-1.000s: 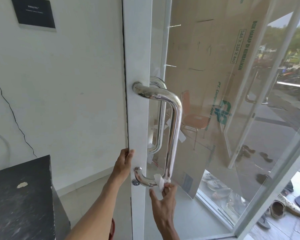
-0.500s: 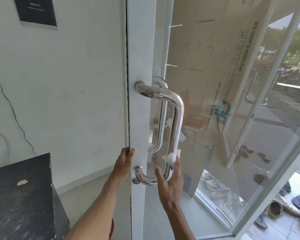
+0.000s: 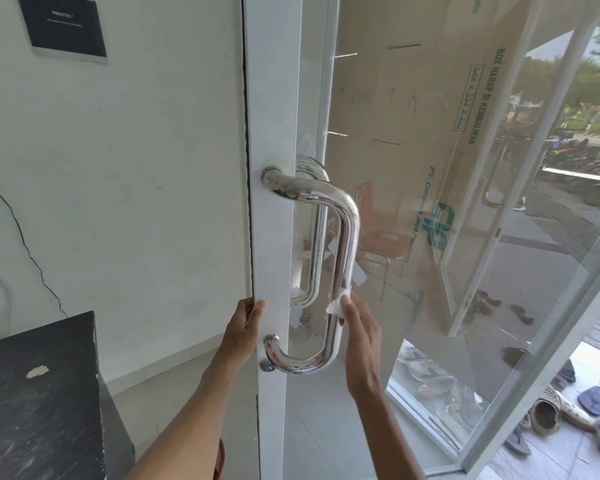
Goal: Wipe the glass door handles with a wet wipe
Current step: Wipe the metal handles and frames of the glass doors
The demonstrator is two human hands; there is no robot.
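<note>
While the white door stile (image 3: 274, 133) is steadied by the left hand (image 3: 245, 327), whose fingers curl round its edge above the lock (image 3: 266, 366), the wiping looks midway at best: contact is low on the upright bar of the near chrome pull handle (image 3: 347, 244), and its top bend, bottom curve and the twin handle (image 3: 317, 237) behind the glass seem left to do. The right hand (image 3: 361, 337) pinches the wet wipe (image 3: 338, 303) at its fingertips, pressed against that bar's right side
</note>
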